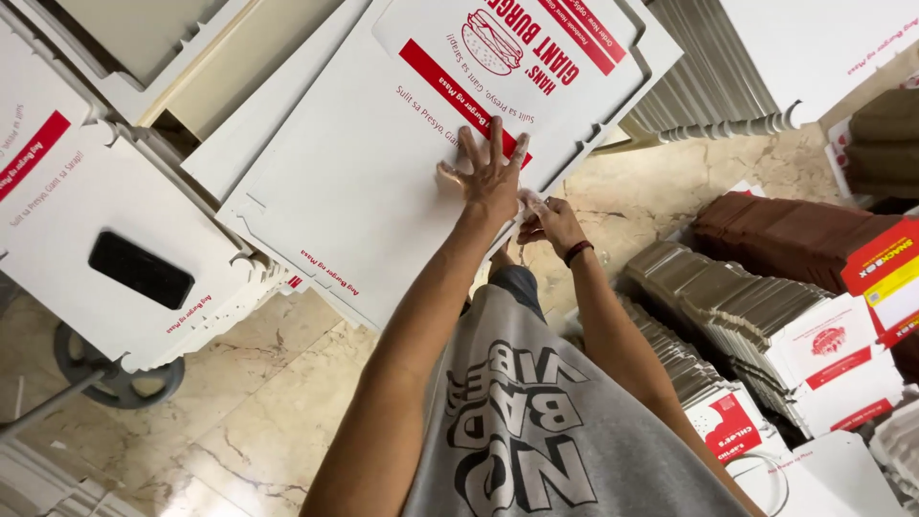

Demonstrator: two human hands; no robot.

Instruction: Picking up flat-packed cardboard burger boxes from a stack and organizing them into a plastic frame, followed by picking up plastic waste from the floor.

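Left hand [492, 172] open, fingers spread, pressing flat on large white die-cut cardboard box blank [364, 163] with red print. Right hand [550, 225] pinching blank's lower edge.

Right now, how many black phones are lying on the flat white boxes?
1. A single black phone lies on the stack of flat white boxes at the left, away from both hands; the left hand presses another flat box. Others may be hidden under sheets.

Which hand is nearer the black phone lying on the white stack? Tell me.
Left. The left hand presses flat on the big white printed sheet, on the side toward the black phone. The right hand sits beyond it at the sheet's edge, farther away.
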